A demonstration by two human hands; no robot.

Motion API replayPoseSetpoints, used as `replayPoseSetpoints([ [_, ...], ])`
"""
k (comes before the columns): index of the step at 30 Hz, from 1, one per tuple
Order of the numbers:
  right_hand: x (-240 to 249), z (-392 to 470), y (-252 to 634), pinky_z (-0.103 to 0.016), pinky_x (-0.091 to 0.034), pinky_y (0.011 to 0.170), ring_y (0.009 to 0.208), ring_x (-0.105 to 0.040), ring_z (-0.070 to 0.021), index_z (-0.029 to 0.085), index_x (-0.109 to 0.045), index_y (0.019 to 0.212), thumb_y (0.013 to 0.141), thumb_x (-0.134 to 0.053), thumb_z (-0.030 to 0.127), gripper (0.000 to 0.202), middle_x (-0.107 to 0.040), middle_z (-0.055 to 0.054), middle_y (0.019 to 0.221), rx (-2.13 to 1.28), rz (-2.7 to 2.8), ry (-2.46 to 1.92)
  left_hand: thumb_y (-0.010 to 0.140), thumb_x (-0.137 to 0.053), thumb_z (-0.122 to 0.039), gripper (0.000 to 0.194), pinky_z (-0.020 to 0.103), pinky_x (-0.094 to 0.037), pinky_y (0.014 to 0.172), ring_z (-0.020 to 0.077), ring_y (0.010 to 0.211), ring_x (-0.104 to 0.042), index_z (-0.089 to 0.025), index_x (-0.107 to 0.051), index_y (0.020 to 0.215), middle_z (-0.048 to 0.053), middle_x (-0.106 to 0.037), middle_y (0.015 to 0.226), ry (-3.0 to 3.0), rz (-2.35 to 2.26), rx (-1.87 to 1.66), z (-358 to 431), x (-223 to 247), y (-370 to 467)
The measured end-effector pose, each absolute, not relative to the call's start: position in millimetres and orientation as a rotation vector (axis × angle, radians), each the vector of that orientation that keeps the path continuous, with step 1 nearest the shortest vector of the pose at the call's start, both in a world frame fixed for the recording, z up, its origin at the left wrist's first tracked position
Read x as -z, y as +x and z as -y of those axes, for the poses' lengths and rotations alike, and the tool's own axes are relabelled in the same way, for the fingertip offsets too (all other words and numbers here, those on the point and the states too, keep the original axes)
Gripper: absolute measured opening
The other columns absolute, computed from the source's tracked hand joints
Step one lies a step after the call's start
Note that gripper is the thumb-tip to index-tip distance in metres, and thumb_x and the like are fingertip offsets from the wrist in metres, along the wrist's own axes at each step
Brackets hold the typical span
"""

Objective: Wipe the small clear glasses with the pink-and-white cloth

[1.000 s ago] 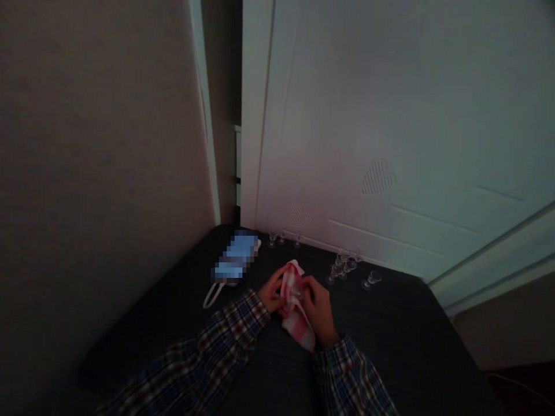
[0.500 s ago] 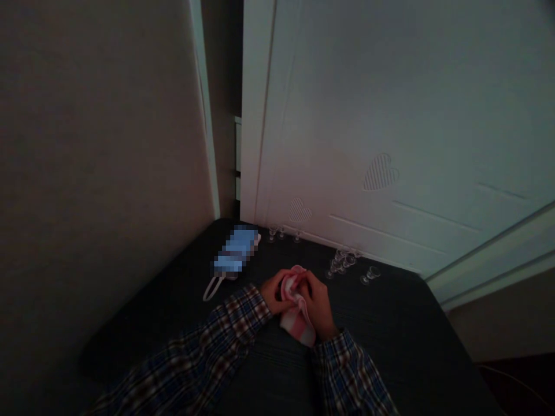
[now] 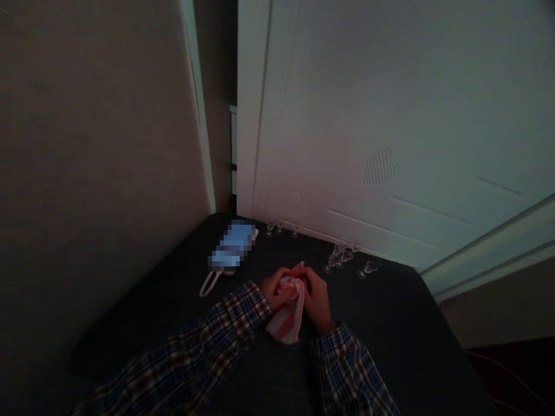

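Note:
A pink and white striped cloth (image 3: 285, 323) is bunched between my two hands above the dark table (image 3: 368, 346). My left hand (image 3: 274, 289) grips its left side, with the fingers curled round the folds. On the right, my right hand (image 3: 315, 293) pinches the cloth's upper edge. The cloth's lower end hangs down between my wrists. Whether anything is wrapped inside the folds cannot be seen.
A phone (image 3: 233, 245) with a strap (image 3: 211, 283) lies at the back left. Small clear glasses (image 3: 340, 256) cluster by the white panel (image 3: 329, 115), one or more lying apart (image 3: 367, 269). A few others (image 3: 280, 227) stand further left.
The cloth has turned in my hands, and its hanging end has swung left. A pink corner now sticks up between my fingers. The view has shifted slightly.

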State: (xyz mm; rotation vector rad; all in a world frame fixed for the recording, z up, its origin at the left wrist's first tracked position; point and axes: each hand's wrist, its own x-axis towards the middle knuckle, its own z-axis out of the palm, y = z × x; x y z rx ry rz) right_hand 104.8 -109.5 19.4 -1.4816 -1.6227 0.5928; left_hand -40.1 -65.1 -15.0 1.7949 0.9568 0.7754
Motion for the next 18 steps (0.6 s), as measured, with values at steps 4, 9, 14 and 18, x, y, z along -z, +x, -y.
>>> replayPoseSetpoints([
  [4,-19,110,105,-0.022,-0.041,0.068,0.075,-0.057,-0.0126,0.021,-0.056,0.089,0.082,-0.044,0.022,0.014,-0.063,0.0,0.085,-0.55,1.567,-1.501,0.069,-0.059,-0.041,0.046,0.023,-0.044,0.059,0.0144,0.068,-0.058,-0.02,-0.048,0.108,0.002,-0.063,0.09,1.738,-0.915,-0.829,67,11,-37],
  [9,-16,106,103,-0.022,-0.042,0.067,0.075,-0.056,-0.0121,0.021,-0.056,0.091,0.084,-0.036,0.02,0.021,-0.062,-0.001,0.084,-0.463,1.469,-1.583,0.067,-0.062,-0.031,0.046,0.029,-0.047,0.072,0.0185,0.083,-0.059,-0.019,-0.049,0.11,0.005,-0.061,0.1,1.757,-0.912,-0.842,65,13,-36],
  [14,-15,104,102,-0.021,-0.041,0.064,0.07,-0.056,-0.0112,0.021,-0.057,0.089,0.084,-0.036,0.022,0.021,-0.063,0.001,0.081,-0.436,1.441,-1.66,0.069,-0.058,-0.023,0.04,0.033,-0.046,0.081,0.0202,0.093,-0.057,-0.017,-0.051,0.108,0.006,-0.06,0.105,1.794,-0.818,-0.867,59,18,-29],
  [18,-18,106,100,-0.02,-0.039,0.058,0.065,-0.055,-0.0107,0.021,-0.056,0.085,0.085,-0.036,0.027,0.021,-0.062,0.001,0.076,-0.416,1.355,-1.72,0.071,-0.059,-0.024,0.035,0.032,-0.045,0.081,0.02,0.093,-0.057,-0.018,-0.052,0.105,0.005,-0.061,0.104,1.788,-0.779,-0.858,58,16,-24],
])
